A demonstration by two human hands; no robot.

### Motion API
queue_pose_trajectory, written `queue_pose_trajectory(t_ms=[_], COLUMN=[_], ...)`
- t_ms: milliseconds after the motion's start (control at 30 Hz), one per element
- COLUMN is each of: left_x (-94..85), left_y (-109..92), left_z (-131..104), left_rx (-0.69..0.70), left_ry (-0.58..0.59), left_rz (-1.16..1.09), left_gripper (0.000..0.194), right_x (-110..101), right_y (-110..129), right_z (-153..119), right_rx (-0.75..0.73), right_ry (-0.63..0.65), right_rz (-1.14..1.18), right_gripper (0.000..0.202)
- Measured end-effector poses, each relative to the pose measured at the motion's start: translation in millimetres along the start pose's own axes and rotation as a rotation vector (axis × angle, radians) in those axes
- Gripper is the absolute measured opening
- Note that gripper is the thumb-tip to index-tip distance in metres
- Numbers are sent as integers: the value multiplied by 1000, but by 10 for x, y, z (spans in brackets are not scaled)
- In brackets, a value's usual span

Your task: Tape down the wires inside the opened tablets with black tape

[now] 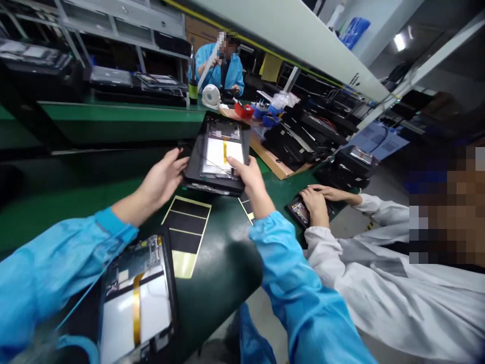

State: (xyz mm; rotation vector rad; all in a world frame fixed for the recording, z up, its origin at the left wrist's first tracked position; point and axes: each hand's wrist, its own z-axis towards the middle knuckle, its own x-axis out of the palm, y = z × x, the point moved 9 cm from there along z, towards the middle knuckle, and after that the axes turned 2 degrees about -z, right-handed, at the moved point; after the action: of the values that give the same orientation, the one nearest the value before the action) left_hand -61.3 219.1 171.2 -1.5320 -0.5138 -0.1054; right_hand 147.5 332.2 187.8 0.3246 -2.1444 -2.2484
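Note:
Ahead of me an opened tablet [224,151], with a white battery and a strip of amber tape, lies on a black tray-like stack [195,169]. My right hand [252,177] grips the tablet's near right side, thumb over the battery; its other fingers are partly hidden. My left hand [162,174] is beside the stack's left edge, fingers stretched towards it and apparently holding nothing. Whether its fingertips touch the edge I cannot tell. Below my left forearm sits another opened tablet [151,306] with a similar battery and amber tape. Between them lies a sheet of black adhesive pads [185,222].
At right a co-worker's hands [316,202] rest on a small opened device [301,212]. Black devices [291,139] are piled on cardboard [278,169]. A white fan [211,96], a bottle [193,83] and a red bin [243,109] stand further back, near another person [214,71].

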Motion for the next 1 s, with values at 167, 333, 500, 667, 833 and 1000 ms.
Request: queue_pose_trajectory(t_ms=[167,333,500,667,833,1000], left_x=[411,476,274,218,246,152], left_y=[780,1596,1252,912,762,831], left_z=[-1443,-2395,-2637,-2960,-3149,-3273], left_rx=[-277,-634,-343,-269,-181,-115], left_ry=[30,-141,-1,171,277,323], left_rz=[-236,-469,-523,-662,-650,-564], left_gripper=[63,75,64,50,47,45], right_x=[-725,-964,-911,-392,364,493], right_y=[-328,-969,-905,-246,242,406], right_z=[-978,-1621,-1720,-2214,-2938,-3236], right_rx=[130,195,43,-202,-250,-354], right_ry=[113,163,118,265,715,657], right_rz=[-144,-282,-382,-261,36,2], right_gripper=[59,66,59,29,25,19])
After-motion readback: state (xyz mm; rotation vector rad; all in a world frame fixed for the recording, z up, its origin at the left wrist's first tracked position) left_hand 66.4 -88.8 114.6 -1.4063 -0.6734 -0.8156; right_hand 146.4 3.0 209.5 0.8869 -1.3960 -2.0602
